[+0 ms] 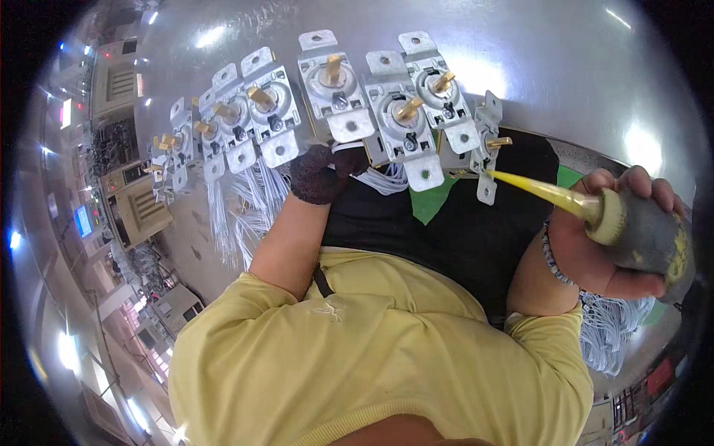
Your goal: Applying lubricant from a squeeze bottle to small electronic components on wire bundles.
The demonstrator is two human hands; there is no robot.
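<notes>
1. Nearest the camera, a yellow shirt (pixel 357 349) fills the lower middle of the view, with a black apron (pixel 454 230) just above it.
2. The right hand (pixel 610 238) is clenched around the dark, worn grip of a dispenser bottle (pixel 643 234). A beaded bracelet (pixel 552 256) sits on that wrist.
3. From the bottle a thin yellow nozzle (pixel 532 187) points left and upward, its tip just beside the brass shaft of the rightmost switch (pixel 487 145).
4. Behind that hand lies one loose bundle of pale wires (pixel 613 327).
5. The left hand (pixel 321 175), in a dark knit glove, reaches under the row of parts; whether it grips anything I cannot tell.
6. Farther out, a curved row of metal-plated rotary switches (pixel 335 97) stands on the shiny steel table (pixel 565 67). I count about nine, each with one brass shaft; the far-left ones overlap and are hard to separate.
7. White wire leads (pixel 249 208) hang from the switches.
</notes>
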